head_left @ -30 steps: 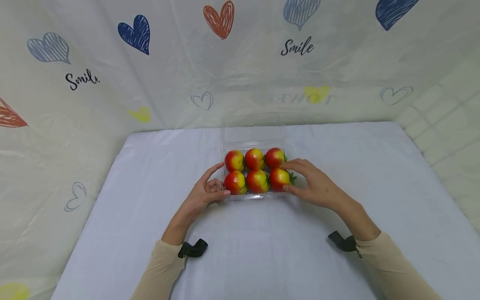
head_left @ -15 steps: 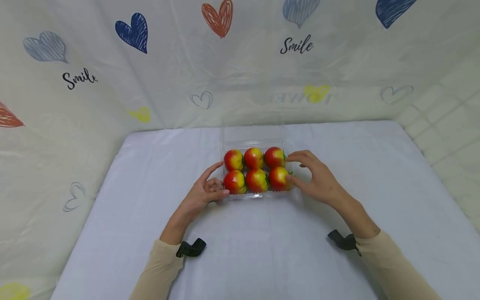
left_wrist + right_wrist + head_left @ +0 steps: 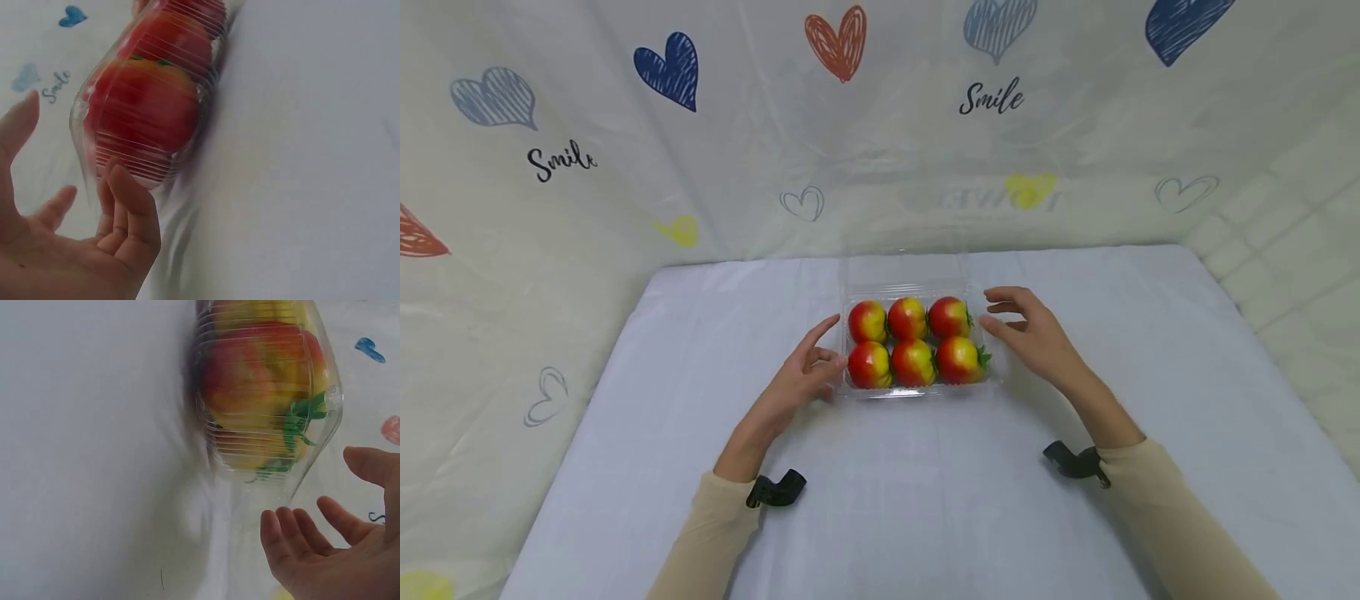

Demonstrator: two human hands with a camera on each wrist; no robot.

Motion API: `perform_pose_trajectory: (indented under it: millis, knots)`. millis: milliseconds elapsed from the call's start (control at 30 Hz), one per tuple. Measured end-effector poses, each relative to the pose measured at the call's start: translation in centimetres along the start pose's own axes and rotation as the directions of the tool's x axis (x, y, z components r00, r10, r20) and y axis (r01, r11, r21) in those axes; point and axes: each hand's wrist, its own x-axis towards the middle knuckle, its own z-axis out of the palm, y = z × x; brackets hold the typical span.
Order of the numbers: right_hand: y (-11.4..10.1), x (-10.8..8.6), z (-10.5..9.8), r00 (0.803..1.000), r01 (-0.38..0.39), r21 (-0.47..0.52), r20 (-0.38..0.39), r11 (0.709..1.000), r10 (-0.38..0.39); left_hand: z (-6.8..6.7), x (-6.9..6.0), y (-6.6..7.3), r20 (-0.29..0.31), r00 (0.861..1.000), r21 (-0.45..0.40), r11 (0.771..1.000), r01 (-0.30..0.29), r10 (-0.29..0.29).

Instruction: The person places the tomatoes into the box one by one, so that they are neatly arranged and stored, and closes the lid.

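A clear plastic clamshell box [image 3: 917, 394] lies on the table with its transparent lid [image 3: 904, 268] folded back. Two rows of shiny red-and-yellow fruits [image 3: 913, 362] fill it; green leafy tops show on some. My left hand [image 3: 796, 382] is at the box's left end, fingers loosely bent. In the left wrist view its fingertips are close to the ribbed wall; whether they touch it I cannot tell. My right hand [image 3: 1036, 335] hovers off the right end, fingers relaxed. The right wrist view shows its fingertips apart from the box, holding nothing.
A white cloth covers the table [image 3: 917, 500]. Behind it hangs a pale curtain [image 3: 895, 142] printed with hearts and "Smile" words. Black wrist mounts [image 3: 778, 489] sit at the cuffs of both beige sleeves [image 3: 707, 533].
My right hand has left the front right fruit and moved right and back, off the box. The left thumb has come away from the front left corner. The box has stayed put.
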Motion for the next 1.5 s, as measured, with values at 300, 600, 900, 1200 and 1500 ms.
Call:
perform_pose_trajectory:
  millis: [300,600,900,1200,1500]
  knots:
    - [0.6,1.7,1.4,0.996,-0.086,0.126,0.036,0.988,0.082,-0.8,0.9,0.9,-0.183,0.978,0.007,0.994,0.106,-0.103]
    - [1.5,2.5,1.9,0.986,-0.168,0.236,0.061,0.957,0.157,0.4,3.7,1.5,-0.222,0.973,-0.03,0.998,0.061,-0.066]
    - [1.8,3.2,2.0,0.987,-0.161,0.286,0.067,0.945,0.148,1.0,5.3,1.7,-0.239,0.97,-0.111,0.994,0.01,-0.037]
    - [2.1,3.9,1.9,0.987,-0.159,0.389,0.064,0.907,0.145,0.7,6.1,2.1,-0.215,0.977,-0.138,0.99,-0.02,-0.01]
    - [2.3,4.9,1.9,0.979,-0.205,0.438,0.079,0.875,0.189,0.3,7.0,2.3,-0.205,0.979,-0.174,0.984,-0.03,-0.007]
